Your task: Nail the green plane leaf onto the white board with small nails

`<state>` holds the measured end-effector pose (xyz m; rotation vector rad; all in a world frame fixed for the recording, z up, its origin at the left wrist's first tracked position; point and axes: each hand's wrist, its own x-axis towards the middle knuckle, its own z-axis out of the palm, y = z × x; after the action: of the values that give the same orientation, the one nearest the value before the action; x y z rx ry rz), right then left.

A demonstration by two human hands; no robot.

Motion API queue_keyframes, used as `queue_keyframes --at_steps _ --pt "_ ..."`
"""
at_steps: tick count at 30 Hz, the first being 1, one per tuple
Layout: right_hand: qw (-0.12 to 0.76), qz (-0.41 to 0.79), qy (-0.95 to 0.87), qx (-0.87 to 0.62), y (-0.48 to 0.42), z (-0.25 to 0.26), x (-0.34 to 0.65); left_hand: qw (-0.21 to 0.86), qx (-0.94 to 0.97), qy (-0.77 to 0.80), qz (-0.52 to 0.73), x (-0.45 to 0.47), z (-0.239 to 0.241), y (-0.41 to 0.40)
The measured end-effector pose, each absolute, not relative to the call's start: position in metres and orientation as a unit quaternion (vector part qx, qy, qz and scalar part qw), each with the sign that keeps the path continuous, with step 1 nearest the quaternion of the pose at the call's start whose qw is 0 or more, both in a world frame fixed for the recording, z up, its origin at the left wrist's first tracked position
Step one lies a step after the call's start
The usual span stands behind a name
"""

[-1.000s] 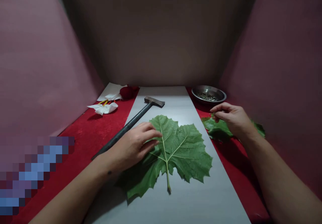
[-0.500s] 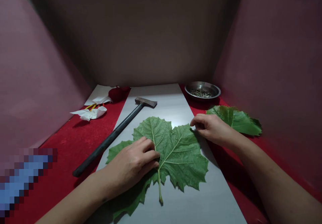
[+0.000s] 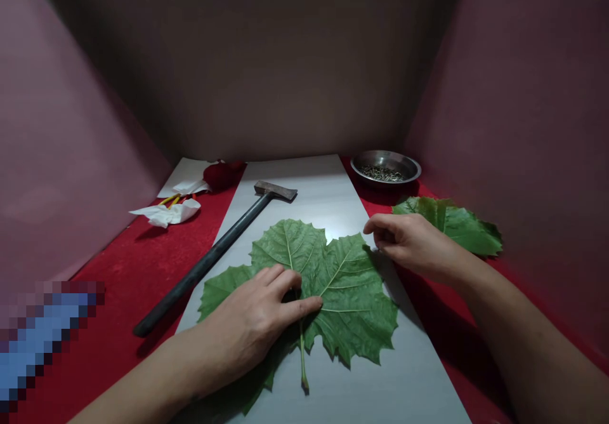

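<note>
Looked to me like the flattening stage: the big leaf (image 3: 352, 297) lay underside up, stalk toward the person, in the middle of the grey board (image 3: 328, 183) that ran down the red-covered bench (image 3: 143, 271), and both hands were on it. Going from the left: a crumpled tissue (image 3: 166, 213) sat off on the red cloth, well clear of the work. The hammer (image 3: 214, 256) lay diagonally, its head up on the board and its handle running back over the board's left edge, close to the leaf's left lobe but untouched. The left hand (image 3: 257, 322) was palm down on the leaf's left half, wrist low and forearm coming in from the bottom left. Its fingers (image 3: 304, 305) were loosely apart and laid flat, the index stretched across the midrib, pressing rather than gripping. On the other side the right hand (image 3: 412, 243) came in from the lower right, knuckles up, fingertips bunched at the edge of the leaf's upper right lobe. I couldn't tell whether they pinched the edge or just touched it. Past that hand, a second leaf (image 3: 457, 224) lay on the cloth, with a steel bowl (image 3: 386, 184) of small bits behind it. My guess is any next move needs that right lobe smoothed down without tearing, while the left palm pins the leaf in place.
</note>
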<state>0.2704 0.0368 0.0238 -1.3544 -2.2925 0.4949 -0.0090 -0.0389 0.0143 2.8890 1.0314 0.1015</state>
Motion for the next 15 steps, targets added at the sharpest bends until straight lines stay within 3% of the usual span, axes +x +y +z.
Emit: queue_keyframes --at_steps 15 --pt "0.199 0.236 -0.830 -0.464 0.0389 0.0138 0.2650 0.028 0.950 0.305 0.057 -0.0090 0.0149 -0.0376"
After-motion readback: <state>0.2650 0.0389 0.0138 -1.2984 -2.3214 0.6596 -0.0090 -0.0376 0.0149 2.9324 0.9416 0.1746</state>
